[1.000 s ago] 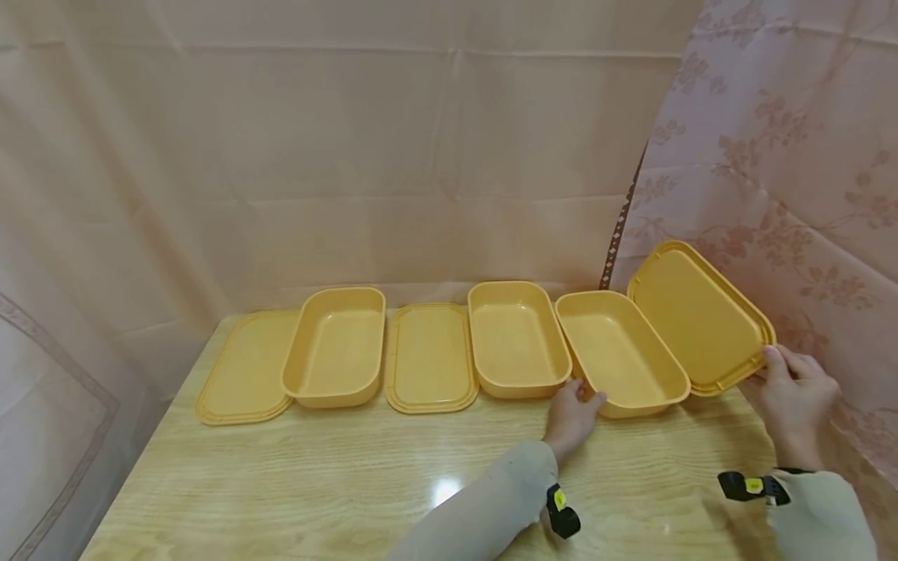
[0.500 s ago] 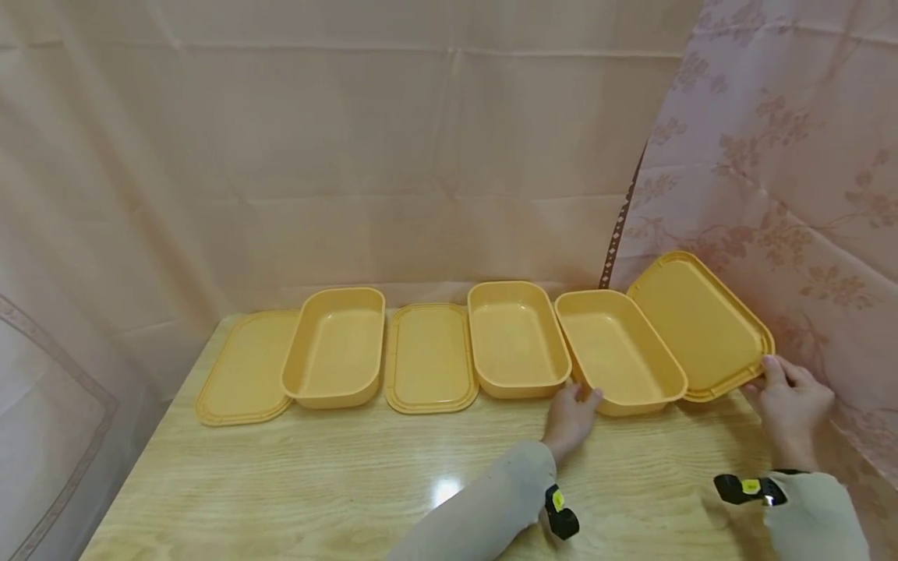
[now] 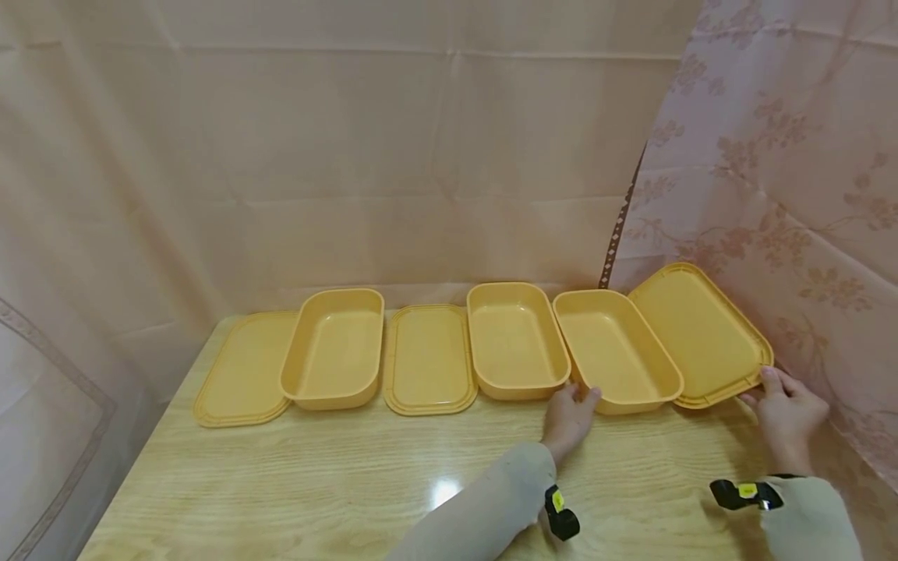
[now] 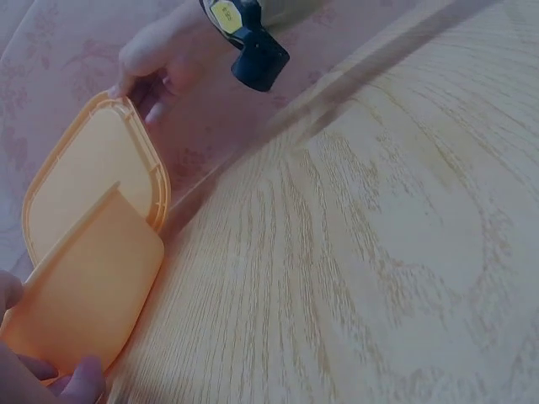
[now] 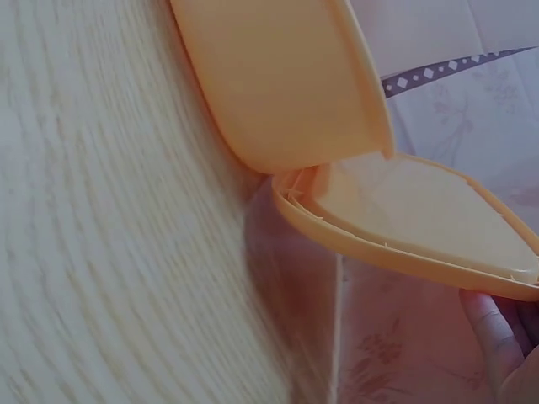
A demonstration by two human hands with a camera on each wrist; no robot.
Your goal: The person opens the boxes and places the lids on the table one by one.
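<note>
In the head view my right hand (image 3: 793,413) pinches the near right corner of a yellow rectangular lid (image 3: 708,335). That lid is tilted, its left edge against or under the rightmost yellow food container (image 3: 620,354); the exact contact is hidden. The right wrist view shows the lid (image 5: 421,219) with its rimmed inner side up, below the container (image 5: 286,76). My left hand (image 3: 570,421) holds the same container's near left corner, thumb on the near wall, fingers in the gap beside the middle container (image 3: 519,335). In the left wrist view, fingertips and thumb (image 4: 84,383) show at the container (image 4: 93,286).
Farther left on the wooden table (image 3: 316,483) lie a flat lid (image 3: 431,358), another open container (image 3: 333,347) and a leftmost lid (image 3: 245,370), partly behind that container. Beige cloth (image 3: 351,156) hangs behind; a floral curtain (image 3: 793,195) stands close on the right.
The lid in my right hand has tipped lower and flatter, the hand moving slightly down and left. The rightmost container has shifted a little left. My left hand has barely moved.
</note>
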